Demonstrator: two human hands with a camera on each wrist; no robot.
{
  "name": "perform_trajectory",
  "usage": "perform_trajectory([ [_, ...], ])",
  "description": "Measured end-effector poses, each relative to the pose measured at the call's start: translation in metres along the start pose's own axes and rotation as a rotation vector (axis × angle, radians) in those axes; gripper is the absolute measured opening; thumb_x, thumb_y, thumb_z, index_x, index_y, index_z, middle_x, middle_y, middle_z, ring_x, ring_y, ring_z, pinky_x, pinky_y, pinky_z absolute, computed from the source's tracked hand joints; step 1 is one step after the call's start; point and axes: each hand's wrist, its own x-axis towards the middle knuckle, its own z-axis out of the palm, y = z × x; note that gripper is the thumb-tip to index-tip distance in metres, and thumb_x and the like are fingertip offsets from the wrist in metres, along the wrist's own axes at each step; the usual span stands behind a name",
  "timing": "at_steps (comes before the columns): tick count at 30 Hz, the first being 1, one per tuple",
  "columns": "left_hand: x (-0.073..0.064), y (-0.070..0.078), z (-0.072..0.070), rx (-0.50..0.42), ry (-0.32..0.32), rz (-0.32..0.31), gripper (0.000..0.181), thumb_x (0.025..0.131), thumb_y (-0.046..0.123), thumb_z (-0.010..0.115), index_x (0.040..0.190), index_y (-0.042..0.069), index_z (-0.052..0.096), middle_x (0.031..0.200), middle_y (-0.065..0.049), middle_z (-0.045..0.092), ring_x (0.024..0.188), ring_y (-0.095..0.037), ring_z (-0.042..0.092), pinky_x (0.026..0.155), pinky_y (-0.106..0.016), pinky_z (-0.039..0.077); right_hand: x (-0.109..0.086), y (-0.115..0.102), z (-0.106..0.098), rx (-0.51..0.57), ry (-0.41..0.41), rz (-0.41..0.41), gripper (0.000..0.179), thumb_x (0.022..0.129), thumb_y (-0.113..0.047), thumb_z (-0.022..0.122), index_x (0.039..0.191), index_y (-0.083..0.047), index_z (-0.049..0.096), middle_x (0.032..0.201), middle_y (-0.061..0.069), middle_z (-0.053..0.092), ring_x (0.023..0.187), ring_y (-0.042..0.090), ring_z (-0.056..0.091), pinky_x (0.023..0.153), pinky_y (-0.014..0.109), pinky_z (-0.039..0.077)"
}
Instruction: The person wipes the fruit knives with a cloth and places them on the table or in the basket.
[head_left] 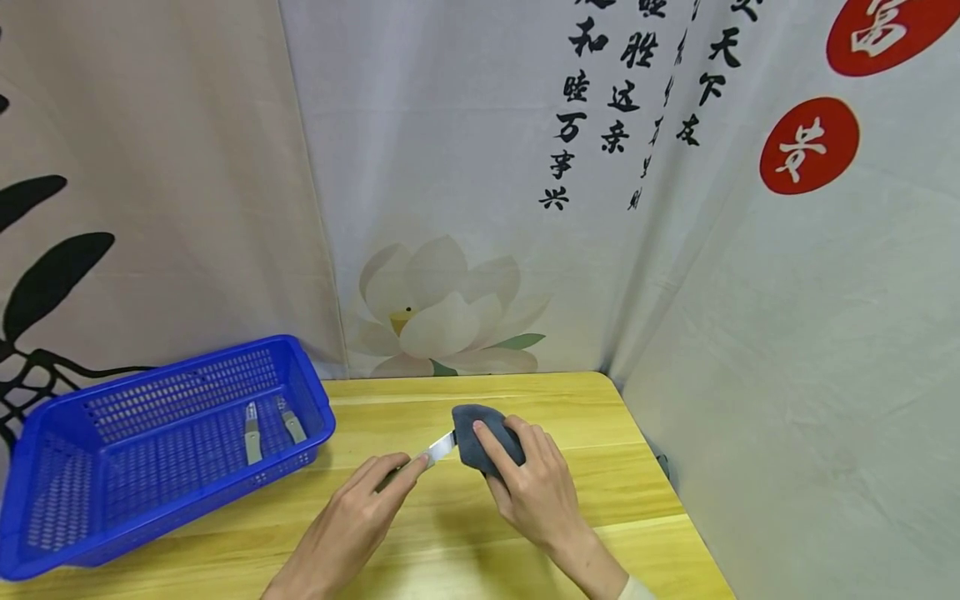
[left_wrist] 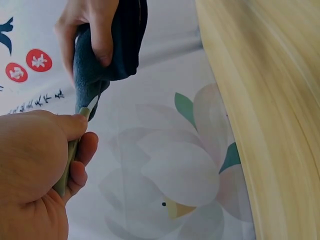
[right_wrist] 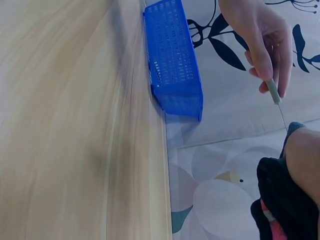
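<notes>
My left hand [head_left: 360, 508] grips a small knife [head_left: 441, 447] by its pale green handle, the blade pointing up and to the right. A folded dark blue-grey cloth [head_left: 474, 435] is held in my right hand [head_left: 538, 487], fingers and thumb around it. The cloth meets the front part of the blade and hides the tip. In the left wrist view, the thumb lies along the knife handle [left_wrist: 63, 184], with the cloth [left_wrist: 90, 65] just beyond. From the right wrist, the thin blade runs from the handle [right_wrist: 273, 91] toward the cloth [right_wrist: 275, 175].
On the left of the wooden table [head_left: 600, 450] stands a blue perforated basket [head_left: 187, 493]. Two similar knives lie inside, one knife [head_left: 253, 437] beside another knife [head_left: 293, 425]. A printed curtain [head_left: 465, 167] hangs behind the table and along its right side.
</notes>
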Motion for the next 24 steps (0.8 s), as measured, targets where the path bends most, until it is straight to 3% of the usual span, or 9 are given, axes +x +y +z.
perform_trajectory([
  [6, 0.000, 0.001, -0.002, -0.004, -0.022, -0.013, 0.059, 0.120, 0.031, 0.023, 0.148, 0.015, 0.073, 0.123, -0.007, 0.077, 0.102, -0.016, 0.076, 0.081, -0.030, 0.070, -0.001, 0.009, -0.003, -0.009, -0.023, 0.060, 0.076, 0.087, -0.020, 0.090, 0.159, -0.021, 0.066, 0.133, 0.024, 0.070, 0.102, 0.033, 0.070, 0.086, 0.048, 0.066],
  [8, 0.000, 0.001, -0.003, -0.009, -0.029, -0.022, 0.037, 0.120, 0.019, 0.049, 0.148, 0.015, 0.073, 0.123, -0.007, 0.077, 0.103, -0.017, 0.077, 0.083, -0.031, 0.070, -0.001, 0.012, -0.006, -0.009, -0.024, 0.090, 0.075, 0.087, -0.018, 0.090, 0.159, -0.021, 0.066, 0.133, 0.024, 0.069, 0.104, 0.035, 0.071, 0.087, 0.050, 0.066],
  [10, 0.001, 0.001, -0.004, -0.010, -0.027, -0.026, 0.036, 0.120, 0.019, 0.051, 0.147, 0.015, 0.073, 0.123, -0.007, 0.077, 0.104, -0.017, 0.077, 0.084, -0.032, 0.071, -0.001, 0.014, -0.008, 0.000, -0.016, 0.115, 0.075, 0.088, -0.016, 0.088, 0.159, -0.020, 0.066, 0.134, 0.025, 0.069, 0.105, 0.037, 0.071, 0.087, 0.052, 0.067],
  [11, 0.001, 0.002, -0.004, -0.012, -0.027, -0.031, 0.033, 0.115, 0.013, 0.063, 0.147, 0.015, 0.074, 0.123, -0.007, 0.077, 0.104, -0.017, 0.077, 0.084, -0.032, 0.071, -0.001, 0.015, -0.009, 0.006, -0.009, 0.121, 0.074, 0.088, -0.015, 0.087, 0.160, -0.020, 0.066, 0.133, 0.025, 0.069, 0.105, 0.037, 0.071, 0.087, 0.052, 0.067],
  [13, 0.002, 0.003, -0.005, -0.013, -0.025, -0.040, 0.046, 0.102, 0.001, 0.082, 0.145, 0.015, 0.075, 0.123, -0.006, 0.077, 0.103, -0.017, 0.077, 0.084, -0.031, 0.071, -0.001, 0.013, -0.012, 0.025, 0.006, 0.121, 0.076, 0.087, -0.014, 0.085, 0.160, -0.020, 0.065, 0.132, 0.025, 0.068, 0.105, 0.037, 0.072, 0.086, 0.052, 0.067],
  [15, 0.003, 0.003, -0.005, -0.010, -0.029, -0.051, 0.044, 0.102, 0.002, 0.081, 0.144, 0.015, 0.076, 0.122, -0.005, 0.077, 0.102, -0.016, 0.076, 0.083, -0.030, 0.070, 0.000, 0.009, -0.014, 0.047, 0.018, 0.105, 0.077, 0.085, -0.013, 0.084, 0.160, -0.019, 0.065, 0.131, 0.026, 0.069, 0.106, 0.037, 0.072, 0.087, 0.053, 0.067],
  [17, 0.003, 0.003, -0.005, -0.014, -0.039, -0.064, 0.069, 0.083, -0.010, 0.095, 0.144, 0.016, 0.076, 0.122, -0.005, 0.077, 0.102, -0.014, 0.076, 0.082, -0.028, 0.070, 0.002, 0.001, -0.016, 0.067, 0.021, 0.077, 0.080, 0.083, -0.014, 0.086, 0.161, -0.019, 0.064, 0.131, 0.025, 0.069, 0.106, 0.034, 0.072, 0.087, 0.051, 0.067],
  [24, 0.003, 0.004, -0.005, -0.026, -0.038, -0.055, 0.079, 0.077, -0.015, 0.097, 0.146, 0.015, 0.074, 0.123, -0.005, 0.077, 0.106, -0.017, 0.077, 0.084, -0.030, 0.070, 0.003, -0.030, -0.019, 0.120, -0.031, -0.023, 0.082, 0.088, -0.024, 0.091, 0.164, -0.021, 0.061, 0.134, 0.018, 0.070, 0.104, 0.026, 0.071, 0.086, 0.041, 0.066],
])
